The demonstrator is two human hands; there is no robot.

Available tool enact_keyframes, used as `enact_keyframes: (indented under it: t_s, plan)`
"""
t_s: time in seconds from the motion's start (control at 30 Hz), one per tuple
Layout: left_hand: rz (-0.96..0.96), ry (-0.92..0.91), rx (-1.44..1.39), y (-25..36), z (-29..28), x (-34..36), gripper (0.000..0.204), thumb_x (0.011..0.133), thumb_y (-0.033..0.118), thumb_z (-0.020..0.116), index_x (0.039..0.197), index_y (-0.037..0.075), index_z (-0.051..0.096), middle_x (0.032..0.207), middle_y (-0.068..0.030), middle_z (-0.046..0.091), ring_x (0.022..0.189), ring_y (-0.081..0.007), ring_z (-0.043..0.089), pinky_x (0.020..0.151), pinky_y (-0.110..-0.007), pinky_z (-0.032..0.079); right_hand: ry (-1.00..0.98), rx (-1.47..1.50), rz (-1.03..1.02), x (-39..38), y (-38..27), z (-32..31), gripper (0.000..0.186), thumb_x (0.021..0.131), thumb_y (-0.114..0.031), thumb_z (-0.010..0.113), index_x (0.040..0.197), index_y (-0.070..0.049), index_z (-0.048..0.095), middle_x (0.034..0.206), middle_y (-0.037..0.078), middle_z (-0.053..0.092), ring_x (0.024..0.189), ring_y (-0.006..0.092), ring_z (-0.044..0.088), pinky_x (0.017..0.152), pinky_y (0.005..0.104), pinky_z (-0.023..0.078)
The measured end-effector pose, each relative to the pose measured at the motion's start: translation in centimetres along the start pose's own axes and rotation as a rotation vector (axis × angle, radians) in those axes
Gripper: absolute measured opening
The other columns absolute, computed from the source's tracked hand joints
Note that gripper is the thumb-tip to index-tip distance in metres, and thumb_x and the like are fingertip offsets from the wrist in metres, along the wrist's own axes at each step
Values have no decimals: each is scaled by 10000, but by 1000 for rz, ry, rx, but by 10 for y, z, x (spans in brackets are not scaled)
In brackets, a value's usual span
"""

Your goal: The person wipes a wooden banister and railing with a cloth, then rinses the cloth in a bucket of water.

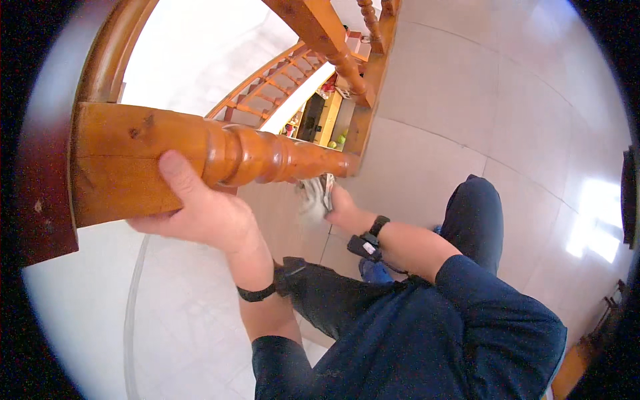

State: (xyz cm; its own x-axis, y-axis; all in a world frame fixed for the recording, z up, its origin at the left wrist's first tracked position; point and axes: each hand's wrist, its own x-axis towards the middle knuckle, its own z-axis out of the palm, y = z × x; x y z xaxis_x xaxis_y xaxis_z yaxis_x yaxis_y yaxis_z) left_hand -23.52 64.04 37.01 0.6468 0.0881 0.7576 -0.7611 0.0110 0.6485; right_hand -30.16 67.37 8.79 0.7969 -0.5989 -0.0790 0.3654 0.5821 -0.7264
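Observation:
A thick turned wooden baluster point(257, 155) runs from the dark handrail point(48, 213) at the left down to the floor-level rail. My left hand point(210, 212) wraps around its square upper block, thumb on the near face and fingers partly hidden behind it. Lower down, my right hand point(342, 205) grips a crumpled white and grey cloth point(313, 199), which lies against or close to the baluster's narrow lower end. Part of the cloth is blurred, and most of the right hand's fingers are hidden.
More balusters point(347, 67) stand along the wooden base rail point(365, 123). Beyond them, a curved stair railing point(267, 83) leads down toward a lower room with a yellow cabinet point(328, 119). Pale floor tiles point(440, 100) stretch to the right. My bent knee point(477, 207) is close by.

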Motion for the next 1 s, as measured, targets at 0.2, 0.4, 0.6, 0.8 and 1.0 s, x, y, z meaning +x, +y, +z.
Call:
enact_keyframes:
  t_s: [0.2, 0.4, 0.6, 0.8, 1.0]
  plan:
    - [87, -112, -137, -22, -3, 0, 799, 808, 361, 689, 1349, 3, 222, 1335, -187, 367, 1196, -298, 429, 1013, -417, 390, 253, 866, 623, 4, -44, -24, 350, 977, -333, 335, 1150, -112, 544, 1128, 108, 596, 1053, 288, 563, 913, 439, 472]
    - [-78, -175, -92, -10, -4, -6, 797, 852, 414, 616, 1386, -4, 197, 1358, -173, 345, 1182, -278, 436, 1002, -402, 384, 261, 158, 71, 105, -151, -68, 456, 962, -419, 393, 1140, -27, 543, 1061, 98, 611, 914, 196, 622, 775, 323, 535]
    - [-206, 3, -51, -19, 7, -5, 720, 884, 525, 480, 1365, 28, 282, 1318, -158, 425, 1124, -288, 516, 953, -455, 437, -427, -1003, 306, 125, -136, -14, 663, 919, -598, 317, 1071, -35, 633, 964, 141, 645, 920, 224, 595, 861, 349, 452]
    - [-220, -60, 41, -7, 26, -4, 865, 820, 696, 385, 1386, 55, 252, 1350, -153, 384, 1205, -311, 443, 1001, -467, 388, -646, -1096, 361, 169, -73, -34, 643, 789, -656, 491, 1025, -83, 661, 952, 147, 670, 882, 309, 628, 784, 378, 472]
    - [-261, 19, -56, -15, 22, -16, 763, 870, 646, 332, 1365, 66, 307, 1303, -133, 442, 1154, -287, 497, 968, -461, 422, -894, -995, 648, 180, -63, -28, 418, 784, -375, 616, 787, 43, 641, 717, 89, 617, 613, 165, 509, 532, 337, 423]
